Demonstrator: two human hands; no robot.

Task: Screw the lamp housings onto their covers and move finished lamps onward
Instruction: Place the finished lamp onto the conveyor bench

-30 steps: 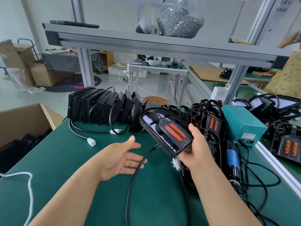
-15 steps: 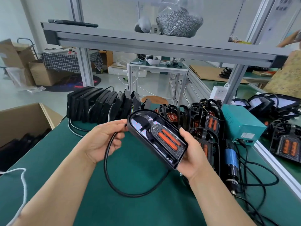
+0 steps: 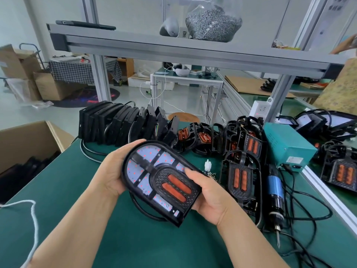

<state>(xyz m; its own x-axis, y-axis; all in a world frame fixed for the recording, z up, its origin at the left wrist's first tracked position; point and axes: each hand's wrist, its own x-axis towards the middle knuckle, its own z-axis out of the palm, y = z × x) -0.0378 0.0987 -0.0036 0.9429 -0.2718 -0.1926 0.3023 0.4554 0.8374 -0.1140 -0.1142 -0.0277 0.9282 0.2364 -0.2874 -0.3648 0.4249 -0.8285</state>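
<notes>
The lamp (image 3: 160, 182) is held above the worktop (image 3: 77, 190): its rounded end is cupped by the curled left hand (image 3: 112, 171), and its flat end is gripped by the right hand (image 3: 210, 196) with the thumb laid on the face. The cable (image 3: 143, 210) is looped beneath the hands and could be snagged on the housings (image 3: 239, 176) beyond the right hand, so the lamp might be tugged loose.

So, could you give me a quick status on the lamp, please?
Left hand and right hand both grip the lamp, face up. Screwdriver lies untouched at right. Cable loops beneath.
</notes>
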